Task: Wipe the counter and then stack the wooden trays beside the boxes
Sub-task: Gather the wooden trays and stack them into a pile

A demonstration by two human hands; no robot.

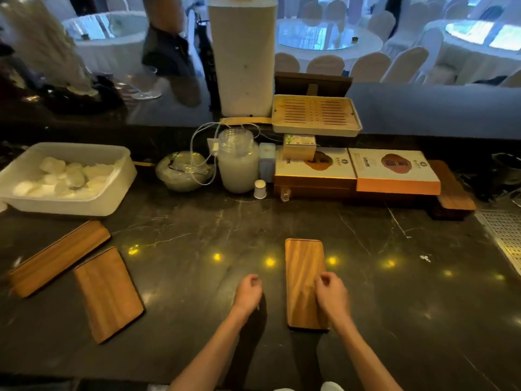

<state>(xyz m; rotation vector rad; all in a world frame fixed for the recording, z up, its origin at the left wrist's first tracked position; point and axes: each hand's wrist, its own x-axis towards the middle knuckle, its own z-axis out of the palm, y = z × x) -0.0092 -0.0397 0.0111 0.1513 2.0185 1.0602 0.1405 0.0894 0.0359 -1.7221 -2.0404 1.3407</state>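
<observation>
A wooden tray (303, 266) lies lengthwise on the dark marble counter (197, 244) in front of me. My right hand (331, 296) hovers over its right near part, fingers curled, holding nothing. My left hand (249, 292) is loosely curled above the counter just left of that tray, also empty. Two more wooden trays lie at the left, one long and angled (60, 256), one nearer (108, 293). Another wooden tray (454, 190) rests on a dark one right of the boxes (394, 172).
A white tub (17, 198) of rolled towels stands at the back left. A glass bowl (183, 172), a plastic jar (238, 165) and a small cup (260, 189) line the back. A slatted tea tray (315, 115) sits on the raised ledge. A perforated metal drain (504, 235) is at the right.
</observation>
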